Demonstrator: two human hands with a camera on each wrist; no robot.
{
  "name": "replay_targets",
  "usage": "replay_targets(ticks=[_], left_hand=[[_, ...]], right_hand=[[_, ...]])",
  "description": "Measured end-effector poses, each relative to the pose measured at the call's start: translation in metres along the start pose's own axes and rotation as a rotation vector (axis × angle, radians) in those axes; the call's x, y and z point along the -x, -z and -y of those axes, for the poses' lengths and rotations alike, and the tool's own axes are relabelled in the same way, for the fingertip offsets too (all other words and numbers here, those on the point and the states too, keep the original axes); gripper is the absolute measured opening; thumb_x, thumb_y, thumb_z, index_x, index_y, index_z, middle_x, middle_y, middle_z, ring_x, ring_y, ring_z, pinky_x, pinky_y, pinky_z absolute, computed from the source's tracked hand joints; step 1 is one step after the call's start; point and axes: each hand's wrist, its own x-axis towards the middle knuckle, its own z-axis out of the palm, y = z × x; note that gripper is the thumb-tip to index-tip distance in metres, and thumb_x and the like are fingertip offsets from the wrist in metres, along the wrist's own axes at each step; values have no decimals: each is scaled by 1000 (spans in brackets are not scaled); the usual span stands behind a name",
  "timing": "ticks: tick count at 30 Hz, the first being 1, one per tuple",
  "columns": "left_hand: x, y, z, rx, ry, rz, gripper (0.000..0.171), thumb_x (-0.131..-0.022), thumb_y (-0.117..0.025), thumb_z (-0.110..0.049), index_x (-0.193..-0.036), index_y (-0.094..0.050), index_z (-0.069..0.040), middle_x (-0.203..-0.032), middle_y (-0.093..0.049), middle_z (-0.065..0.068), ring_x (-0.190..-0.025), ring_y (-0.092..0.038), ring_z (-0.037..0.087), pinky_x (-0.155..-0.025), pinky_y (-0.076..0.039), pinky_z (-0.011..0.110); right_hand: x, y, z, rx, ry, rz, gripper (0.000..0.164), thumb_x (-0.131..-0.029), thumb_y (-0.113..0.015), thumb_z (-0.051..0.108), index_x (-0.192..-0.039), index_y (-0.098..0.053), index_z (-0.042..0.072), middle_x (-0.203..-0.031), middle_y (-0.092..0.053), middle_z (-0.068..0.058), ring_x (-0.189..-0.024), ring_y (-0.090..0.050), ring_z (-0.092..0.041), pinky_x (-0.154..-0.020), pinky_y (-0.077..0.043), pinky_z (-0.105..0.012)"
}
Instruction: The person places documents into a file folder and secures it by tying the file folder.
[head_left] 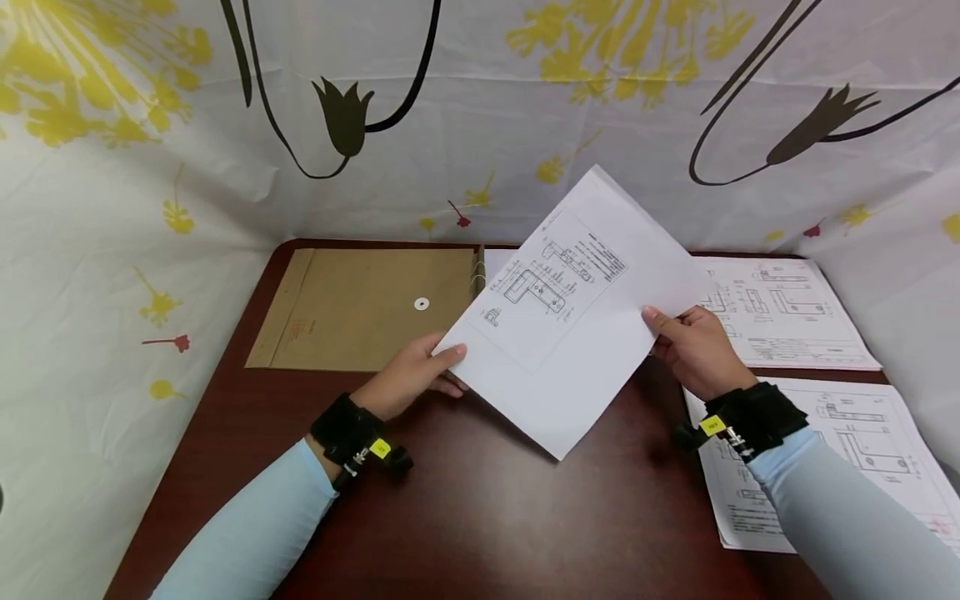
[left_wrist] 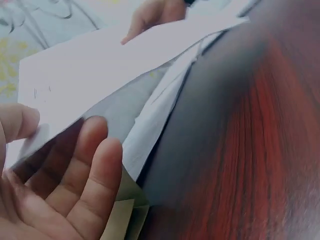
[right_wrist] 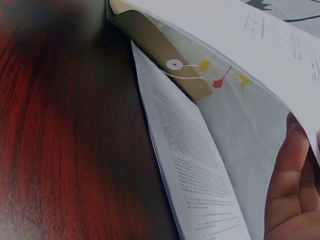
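Note:
Tilted above the table, a white paper sheet [head_left: 577,333] with a printed technical drawing hangs between both hands. My left hand [head_left: 408,375] pinches its left corner, thumb on top and fingers underneath. On the opposite edge, my right hand [head_left: 693,346] grips the paper with the thumb over the printed face. In the left wrist view, the left hand [left_wrist: 65,185] has its thumb above the paper [left_wrist: 110,65] and curled fingers below. From the right wrist, the right hand's fingers [right_wrist: 290,175] show beneath the paper's edge; its thumb is mostly hidden there. Whether it is one sheet or several, I cannot tell.
A brown string-tie envelope [head_left: 367,308] lies at the back left of the dark wooden table [head_left: 487,517]. Two stacks of drawings, a far one [head_left: 810,317] and a near one [head_left: 862,458], lie at the right. Text-printed pages [right_wrist: 185,155] lie under the held paper.

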Motion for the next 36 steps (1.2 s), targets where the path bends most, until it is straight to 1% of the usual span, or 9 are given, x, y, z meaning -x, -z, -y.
replay_targets(ticks=[2,5,8,10,14,19,27,30,36], left_hand=[[0,0,1,79,21,34,40,-106,-52,-26,-139,-51,-4,-111,-68,18,-89,-70,25,-81,-60,40],[-1,-2,3,193,35,41,40,-106,-51,-26,-141,-49,-6,-111,-69,12,-92,-70,22,-84,-59,38],[-2,-4,3,299,31,34,37,-106,-52,-24,-138,-49,-4,-108,-70,9,-92,-70,20,-84,-58,36],[-3,-6,3,334,36,36,33,-106,-52,-23,-133,-51,-3,-105,-70,9,-91,-70,20,-85,-58,35],[-5,-11,4,276,35,52,33,-105,-53,-22,-132,-51,-3,-112,-69,11,-97,-70,21,-88,-58,38],[-6,-19,6,155,-8,1,37,-104,-56,-18,-139,-50,-6,-127,-63,17,-105,-69,23,-88,-58,40],[-6,-24,4,69,-113,-200,30,-104,-55,-20,-129,-56,-3,-113,-68,20,-91,-73,23,-73,-61,35],[-6,-23,4,30,-133,-270,29,-104,-55,-23,-126,-58,-4,-108,-69,18,-86,-72,22,-69,-60,35],[-3,-15,3,-13,-146,-332,32,-105,-53,-28,-124,-59,-3,-104,-68,18,-80,-71,21,-64,-59,34]], right_hand=[[0,0,-1,-33,6,7,22,-101,-57,9,-121,-66,7,-112,-75,-3,-93,-74,-15,-72,-59,-29],[1,-1,-2,-100,18,29,21,-102,-56,6,-119,-66,5,-110,-75,-6,-91,-74,-15,-70,-59,-29],[2,-2,-4,-158,28,50,21,-102,-54,5,-119,-66,3,-110,-75,-8,-91,-74,-16,-70,-59,-29],[1,-2,-5,-182,35,62,22,-103,-52,5,-120,-66,3,-110,-75,-9,-92,-74,-16,-70,-58,-28],[0,-3,-11,-216,33,88,23,-104,-50,5,-120,-66,3,-112,-75,-9,-95,-74,-16,-74,-59,-29],[-2,-7,-19,-228,16,99,24,-104,-50,6,-122,-66,5,-114,-75,-8,-100,-73,-15,-79,-59,-29],[2,-6,-22,-144,-46,76,24,-102,-54,4,-123,-67,9,-112,-75,-6,-99,-73,-16,-82,-59,-31],[3,-5,-22,-115,-60,62,22,-102,-56,5,-120,-67,10,-110,-76,-5,-97,-74,-15,-81,-59,-31],[4,4,-21,-143,-57,69,21,-103,-54,4,-119,-66,8,-106,-77,-6,-91,-74,-14,-78,-59,-30]])
